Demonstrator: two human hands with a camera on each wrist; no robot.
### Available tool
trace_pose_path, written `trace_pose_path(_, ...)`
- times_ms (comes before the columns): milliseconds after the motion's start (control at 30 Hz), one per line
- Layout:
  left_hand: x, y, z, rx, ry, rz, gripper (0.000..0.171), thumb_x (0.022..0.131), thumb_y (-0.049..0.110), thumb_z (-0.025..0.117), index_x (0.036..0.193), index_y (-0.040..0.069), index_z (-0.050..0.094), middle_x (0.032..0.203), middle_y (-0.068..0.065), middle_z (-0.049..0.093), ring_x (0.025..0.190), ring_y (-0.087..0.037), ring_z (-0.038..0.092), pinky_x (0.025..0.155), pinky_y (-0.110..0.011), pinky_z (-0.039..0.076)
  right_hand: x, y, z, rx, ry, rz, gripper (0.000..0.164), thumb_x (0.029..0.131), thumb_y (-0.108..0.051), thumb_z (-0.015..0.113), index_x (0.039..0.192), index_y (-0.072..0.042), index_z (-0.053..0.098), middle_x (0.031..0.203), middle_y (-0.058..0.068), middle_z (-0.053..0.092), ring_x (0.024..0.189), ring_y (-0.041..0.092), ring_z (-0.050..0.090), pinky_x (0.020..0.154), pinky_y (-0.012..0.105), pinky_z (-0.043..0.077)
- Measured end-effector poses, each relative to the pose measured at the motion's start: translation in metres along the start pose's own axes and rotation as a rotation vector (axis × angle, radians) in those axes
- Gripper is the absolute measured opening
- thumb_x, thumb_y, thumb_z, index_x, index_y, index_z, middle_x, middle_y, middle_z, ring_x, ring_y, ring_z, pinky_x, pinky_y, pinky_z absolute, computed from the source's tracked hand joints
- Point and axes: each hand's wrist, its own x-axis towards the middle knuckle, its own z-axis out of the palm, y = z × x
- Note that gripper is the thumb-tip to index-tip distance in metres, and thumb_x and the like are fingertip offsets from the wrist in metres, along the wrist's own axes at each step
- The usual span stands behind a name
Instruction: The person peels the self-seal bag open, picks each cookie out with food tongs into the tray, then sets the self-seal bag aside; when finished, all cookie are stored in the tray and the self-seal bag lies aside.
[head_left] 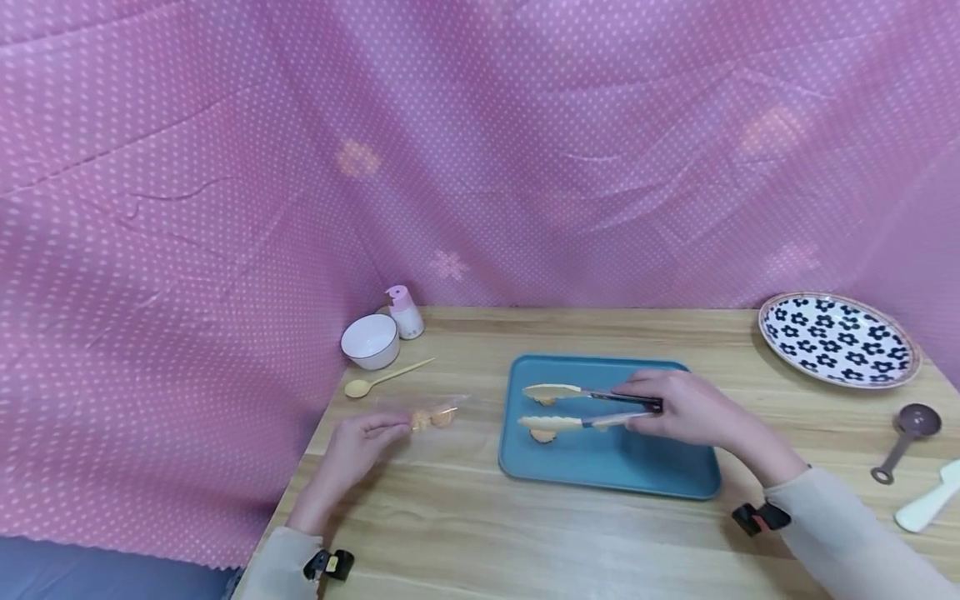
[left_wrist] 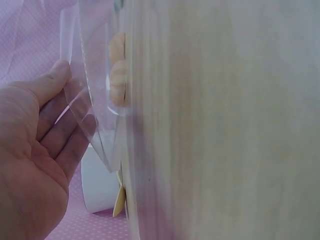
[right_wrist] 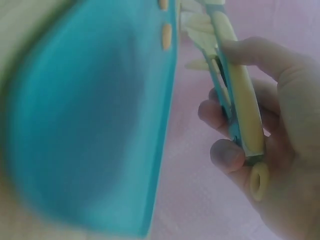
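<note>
Holding the tongs (head_left: 562, 423) above the blue tray (head_left: 630, 479), the right hand (head_left: 675, 408) curls round their handles, the tips apart near two biscuits (head_left: 543, 436). These look light and brittle, best held softly by their edges. Left of the tray, the left hand (head_left: 356, 442) pinches a clear bag (left_wrist: 95, 55), likely limp and slippery, by its edge; more biscuits sit inside.

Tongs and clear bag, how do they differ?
The tongs look opaque, the clear bag see-through. The tongs have two long arms; the clear bag is thin film. The tongs are over the blue tray, the clear bag left of it. Both are hand-held: tongs right hand, bag left hand.
</note>
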Motion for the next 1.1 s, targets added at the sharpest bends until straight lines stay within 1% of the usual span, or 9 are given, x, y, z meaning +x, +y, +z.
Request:
trace_pose_path(133, 0.0, -0.001, 0.002, -0.011, -0.007, -0.008, 0.018, 0.088, 0.033, 0.078, 0.105, 0.028, 0.079, 0.108, 0.012, 0.079, 0.108, -0.012, 0.073, 0.099, -0.033, 0.059, 0.024, -0.007, 0.01, -0.028, -0.028, -0.009, 0.042, 0.087, -0.035, 0.079, 0.126, -0.024, 0.072, 0.114, -0.01, 0.072, 0.073, -0.001, 0.055, 0.064, 0.017, 0.046)
trace_pose_path(267, -0.001, -0.002, 0.003, -0.027, -0.004, -0.012, 0.017, 0.088, 0.033, 0.078, 0.105, 0.029, 0.079, 0.108, 0.014, 0.079, 0.109, -0.011, 0.073, 0.1, -0.03, 0.058, 0.049, -0.017, 0.026, -0.034, -0.068, -0.036, 0.041, 0.088, -0.038, 0.077, 0.127, -0.027, 0.071, 0.119, -0.009, 0.073, 0.086, 0.005, 0.066, 0.073, 0.027, 0.056)
trace_pose_path(333, -0.001, -0.002, 0.004, -0.031, -0.001, -0.015, 0.017, 0.088, 0.034, 0.078, 0.104, 0.03, 0.079, 0.107, 0.014, 0.079, 0.109, -0.01, 0.072, 0.099, -0.028, 0.058, 0.06, -0.023, 0.033, -0.032, -0.096, -0.044, 0.041, 0.089, -0.039, 0.076, 0.128, -0.027, 0.071, 0.122, -0.008, 0.073, 0.089, 0.006, 0.067, 0.077, 0.03, 0.057)
trace_pose_path(400, -0.001, -0.002, 0.004, -0.035, 0.0, -0.023, 0.017, 0.087, 0.034, 0.078, 0.104, 0.032, 0.079, 0.107, 0.015, 0.079, 0.108, -0.01, 0.073, 0.099, -0.027, 0.058, 0.069, -0.029, 0.038, -0.03, -0.114, -0.053, 0.041, 0.089, -0.038, 0.075, 0.128, -0.027, 0.071, 0.121, -0.007, 0.073, 0.082, 0.005, 0.063, 0.073, 0.028, 0.054)
trace_pose_path(533, 0.001, 0.0, 0.005, -0.036, -0.001, -0.033, 0.016, 0.087, 0.033, 0.078, 0.103, 0.032, 0.079, 0.108, 0.013, 0.079, 0.108, -0.01, 0.073, 0.099, -0.029, 0.058, 0.084, -0.041, 0.045, -0.034, -0.121, -0.077, 0.038, 0.088, -0.034, 0.074, 0.125, -0.024, 0.073, 0.109, -0.006, 0.074, 0.069, 0.002, 0.051, 0.064, 0.021, 0.047)
trace_pose_path(733, 0.002, 0.003, 0.007, -0.04, -0.002, -0.042, 0.018, 0.087, 0.037, 0.078, 0.105, 0.032, 0.078, 0.109, 0.013, 0.079, 0.107, -0.011, 0.074, 0.099, -0.033, 0.059, 0.097, -0.057, 0.054, -0.094, -0.071, -0.079, 0.033, 0.085, -0.031, 0.076, 0.117, -0.021, 0.076, 0.094, -0.006, 0.071, 0.064, 0.0, 0.045, 0.056, 0.018, 0.042)
trace_pose_path(867, 0.002, 0.005, 0.008, -0.037, -0.008, -0.045, 0.022, 0.087, 0.043, 0.076, 0.106, 0.03, 0.079, 0.109, 0.014, 0.079, 0.107, -0.01, 0.074, 0.099, -0.035, 0.06, 0.101, -0.066, 0.06, -0.135, -0.084, -0.061, 0.035, 0.086, -0.034, 0.076, 0.119, -0.022, 0.075, 0.088, -0.006, 0.067, 0.063, 0.001, 0.044, 0.055, 0.018, 0.041)
trace_pose_path(967, 0.002, 0.007, 0.008, -0.04, -0.008, -0.047, 0.023, 0.087, 0.044, 0.076, 0.106, 0.03, 0.079, 0.108, 0.013, 0.079, 0.107, -0.011, 0.074, 0.098, -0.037, 0.06, 0.104, -0.071, 0.063, -0.143, -0.094, -0.054, 0.038, 0.086, -0.037, 0.076, 0.122, -0.023, 0.074, 0.09, -0.005, 0.068, 0.065, 0.003, 0.047, 0.056, 0.021, 0.044)
trace_pose_path(1100, 0.001, 0.008, 0.008, -0.051, -0.003, -0.059, 0.02, 0.087, 0.043, 0.076, 0.105, 0.033, 0.078, 0.108, 0.013, 0.079, 0.108, -0.011, 0.074, 0.099, -0.037, 0.06, 0.107, -0.073, 0.065, -0.149, -0.088, -0.047, 0.038, 0.086, -0.039, 0.076, 0.12, -0.024, 0.075, 0.096, -0.006, 0.071, 0.072, 0.004, 0.055, 0.061, 0.024, 0.051)
